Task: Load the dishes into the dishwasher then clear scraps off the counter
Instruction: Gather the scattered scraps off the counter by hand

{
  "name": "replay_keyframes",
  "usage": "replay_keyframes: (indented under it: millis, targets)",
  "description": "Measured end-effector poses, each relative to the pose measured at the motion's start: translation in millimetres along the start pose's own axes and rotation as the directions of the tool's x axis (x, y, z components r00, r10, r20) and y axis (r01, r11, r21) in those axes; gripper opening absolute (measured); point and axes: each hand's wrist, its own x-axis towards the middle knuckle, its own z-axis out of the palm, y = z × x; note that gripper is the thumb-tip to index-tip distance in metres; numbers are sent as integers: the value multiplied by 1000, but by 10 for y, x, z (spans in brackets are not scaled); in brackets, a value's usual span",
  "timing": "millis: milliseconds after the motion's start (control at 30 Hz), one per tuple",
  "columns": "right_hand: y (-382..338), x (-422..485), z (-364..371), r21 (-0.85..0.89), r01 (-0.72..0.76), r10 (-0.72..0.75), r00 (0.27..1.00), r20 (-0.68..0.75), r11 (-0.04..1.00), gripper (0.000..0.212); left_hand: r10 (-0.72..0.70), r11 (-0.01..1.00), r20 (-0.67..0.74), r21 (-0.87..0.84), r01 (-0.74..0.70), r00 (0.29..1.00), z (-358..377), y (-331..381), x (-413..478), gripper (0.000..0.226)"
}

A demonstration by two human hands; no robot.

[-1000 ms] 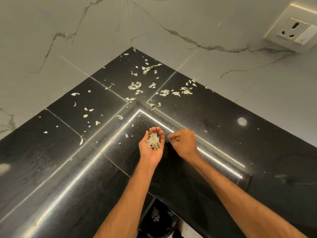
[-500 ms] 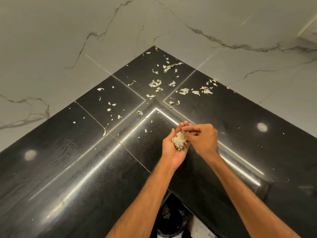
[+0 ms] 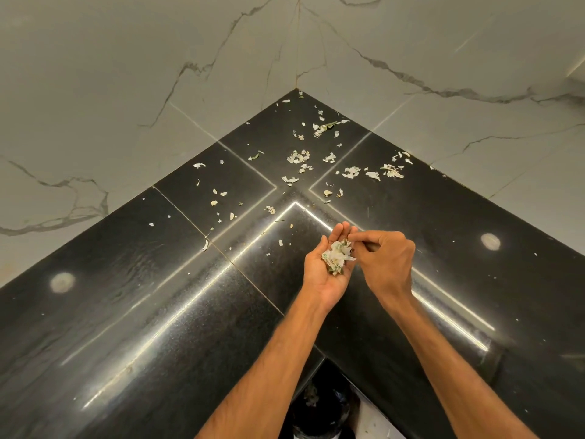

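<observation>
Left hand (image 3: 321, 280) cupped open under scrap pile (image 3: 337, 256), right hand (image 3: 386, 258) pinching it; loose scraps (image 3: 297, 158) across black counter (image 3: 126, 312), bin (image 3: 319, 410) below

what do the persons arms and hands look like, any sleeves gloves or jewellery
Both forearms are bare as far as the frame shows, the left forearm and the right forearm; no sleeve edge is in view. The left hand and right hand wear no gloves, and no watch, ring or bracelet shows.
</observation>
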Motion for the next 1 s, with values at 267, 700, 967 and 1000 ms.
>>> replay_keyframes:
  millis: [267,700,967,1000]
  targets:
    - [10,48,19,65,4,-5,1000,2,998,16,-5,998,5,-61,6,1000,35,100,-70,38]
    - [429,796,61,187,-61,92,982,-164,981,23,28,988,81,-151,-15,996,316,391,354,31]
    - [1381,1831,-75,-257,25,-44,997,-70,966,45,43,991,145,-131,-24,989,465,599,787,37]
    - [1496,1956,-107,-311,37,-49,998,-32,950,49,46,993,148,-118,-28,988,469,616,829,36]
